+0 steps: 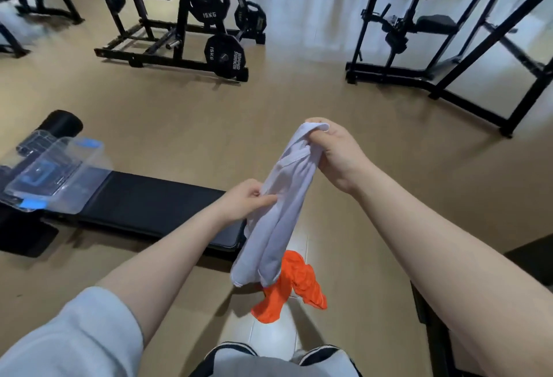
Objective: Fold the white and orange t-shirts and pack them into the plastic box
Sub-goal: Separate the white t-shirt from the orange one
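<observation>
Right hand [335,155] pinches the white shirt [278,215] bunched at top, left hand [245,203] grips mid-cloth, over the bench [149,203]. Risk: folds skewed. Orange shirt [294,284] hangs loose below, may drop; box [57,173] sits far left.

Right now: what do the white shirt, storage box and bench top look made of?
White t-shirt: thin soft knit, matte; it drapes limp.
Plastic box: clear rigid plastic, glossy, blue latches; bench shows through.
Bench pad: black padded vinyl or leather-look, slight sheen; exact cover unclear.
</observation>
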